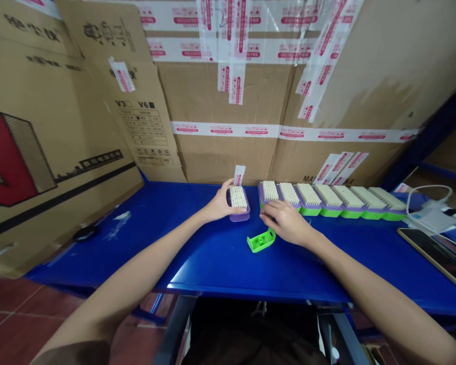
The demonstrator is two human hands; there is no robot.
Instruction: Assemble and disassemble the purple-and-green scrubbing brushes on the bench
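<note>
Near the middle of the blue table, my left hand (222, 204) grips a purple brush (238, 198) with pale bristles facing up, thumb in front and fingers behind. My right hand (283, 219) has its fingers bent down and drawn together by the near side of the brush row; whatever they hold, if anything, is hidden. Just below those fingers, a bright green plastic piece (261, 241) lies hollow side up on the table. Several purple-and-green brushes (330, 198) stand side by side to the right, bristles up.
Cardboard sheets (220, 101) with red-and-white tape rise behind the blue table (197, 258). A phone (437, 253) lies at the right, beside white cables and a white device (429, 215). At the left edge sits a small black object (84, 232).
</note>
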